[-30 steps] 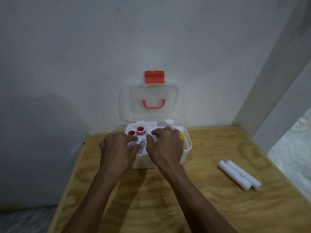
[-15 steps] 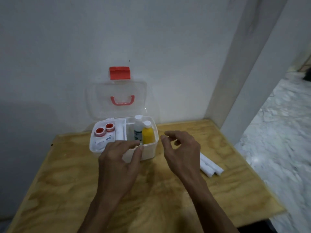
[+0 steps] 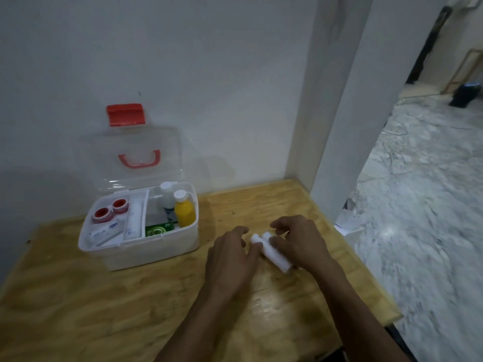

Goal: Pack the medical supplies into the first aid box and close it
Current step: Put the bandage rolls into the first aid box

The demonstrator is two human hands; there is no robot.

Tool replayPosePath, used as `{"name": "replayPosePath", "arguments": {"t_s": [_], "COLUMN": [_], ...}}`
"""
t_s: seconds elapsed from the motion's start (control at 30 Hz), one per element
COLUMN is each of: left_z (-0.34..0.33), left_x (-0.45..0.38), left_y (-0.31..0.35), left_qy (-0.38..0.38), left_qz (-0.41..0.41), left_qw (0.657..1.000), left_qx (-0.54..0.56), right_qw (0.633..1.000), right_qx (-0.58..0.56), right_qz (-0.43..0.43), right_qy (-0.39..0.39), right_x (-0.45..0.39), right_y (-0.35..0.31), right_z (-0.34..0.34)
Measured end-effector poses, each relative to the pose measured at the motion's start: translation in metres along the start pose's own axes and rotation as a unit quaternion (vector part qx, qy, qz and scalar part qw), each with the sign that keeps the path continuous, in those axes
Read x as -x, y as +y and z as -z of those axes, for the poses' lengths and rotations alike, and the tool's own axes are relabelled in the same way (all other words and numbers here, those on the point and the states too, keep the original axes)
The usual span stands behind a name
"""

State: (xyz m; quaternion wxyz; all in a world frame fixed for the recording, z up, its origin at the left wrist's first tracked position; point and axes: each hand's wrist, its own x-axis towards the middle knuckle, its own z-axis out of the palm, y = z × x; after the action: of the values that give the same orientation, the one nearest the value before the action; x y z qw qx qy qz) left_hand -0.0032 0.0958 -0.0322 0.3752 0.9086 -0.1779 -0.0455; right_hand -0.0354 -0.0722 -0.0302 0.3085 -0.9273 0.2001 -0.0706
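Nearest, two bare forearms reach out over the plywood table (image 3: 109, 304). The left hand (image 3: 231, 259) lies palm down with its fingers loosely spread, and its fingertips touch the near end of two white bandage rolls (image 3: 271, 250) that lie side by side on the wood. The right hand (image 3: 300, 239) comes over the same rolls from the other side, thumb and fingers curved round them but still parted; whether they truly pinch the rolls cannot be told, as the hand hides most of the contact. The rolls lie just right of the first aid box (image 3: 146, 253), apart from it.

The box is white and stands open near the wall. In its left tray lie two red-cored tape rolls (image 3: 111, 209) and, in front of them, some flat white packets (image 3: 104, 233). A white tube (image 3: 134, 218) lies in the narrow middle slot. In the deeper right compartment a white bottle (image 3: 168, 202) and a yellow bottle (image 3: 184, 210) stand upright, touching, with a green packet (image 3: 159, 229) before them.

Behind, the clear lid (image 3: 136, 155) stands raised against the grey wall, its red handle (image 3: 139, 160) in the middle and its red latch (image 3: 125, 114) at the top. To the right, past a white pillar (image 3: 337, 108), runs a marbled floor (image 3: 423, 205).
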Motion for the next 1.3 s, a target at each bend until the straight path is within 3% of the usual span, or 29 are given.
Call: {"name": "replayPosePath", "arguments": {"t_s": [0.43,0.8,1.0,1.3], "left_z": [-0.024,-0.035,-0.024,0.010], "left_x": [-0.031,-0.045,-0.032,0.004], "left_y": [0.024,0.038,0.040,0.033], "left_qy": [-0.047,-0.044,-0.015,0.105], "left_qz": [0.077,0.111,0.060,-0.059], "left_qw": [0.994,0.991,0.998,0.989], "left_qx": [-0.065,-0.068,-0.020,0.083], "right_qw": [0.999,0.998,0.992,0.961], "right_qx": [0.029,-0.029,-0.079,-0.183], "right_qz": [0.017,0.052,0.090,0.147], "right_qy": [-0.040,-0.001,0.044,0.143], "right_x": [-0.017,-0.009,0.003,0.029], "right_y": [0.025,0.039,0.032,0.007], "right_z": [0.012,0.020,0.023,0.012]}}
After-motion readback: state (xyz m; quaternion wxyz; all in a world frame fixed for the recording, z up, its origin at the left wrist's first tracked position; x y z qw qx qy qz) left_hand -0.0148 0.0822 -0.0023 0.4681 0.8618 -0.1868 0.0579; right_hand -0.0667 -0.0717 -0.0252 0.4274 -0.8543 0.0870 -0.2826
